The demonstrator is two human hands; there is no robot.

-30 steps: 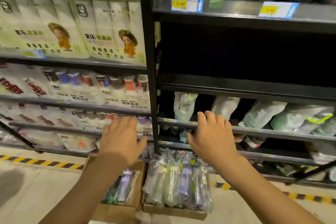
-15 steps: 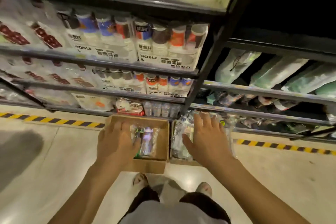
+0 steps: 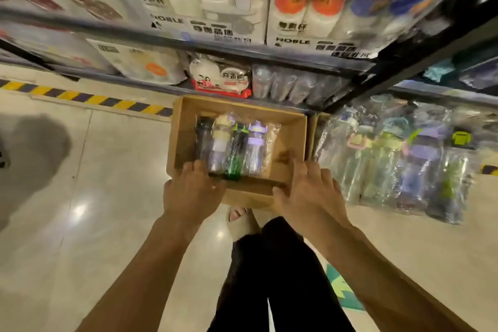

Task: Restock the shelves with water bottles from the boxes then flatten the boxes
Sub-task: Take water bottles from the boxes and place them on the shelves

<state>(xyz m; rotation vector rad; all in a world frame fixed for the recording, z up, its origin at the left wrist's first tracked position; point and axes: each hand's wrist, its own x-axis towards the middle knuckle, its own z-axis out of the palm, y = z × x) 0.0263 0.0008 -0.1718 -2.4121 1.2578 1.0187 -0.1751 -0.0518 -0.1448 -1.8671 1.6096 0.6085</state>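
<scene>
An open cardboard box (image 3: 186,129) is seen on the floor (image 3: 94,197) just in front of the shelves (image 3: 188,43), with four plastic-wrapped water bottles (image 3: 234,148) lying side by side inside it. The left hand (image 3: 192,191) is held over the box's near left edge and the right hand (image 3: 310,194) over its near right corner. The fingers (image 3: 301,167) of both are extended and spread, and nothing is gripped. More wrapped bottles (image 3: 390,159) are packed just beside the box, on the right.
</scene>
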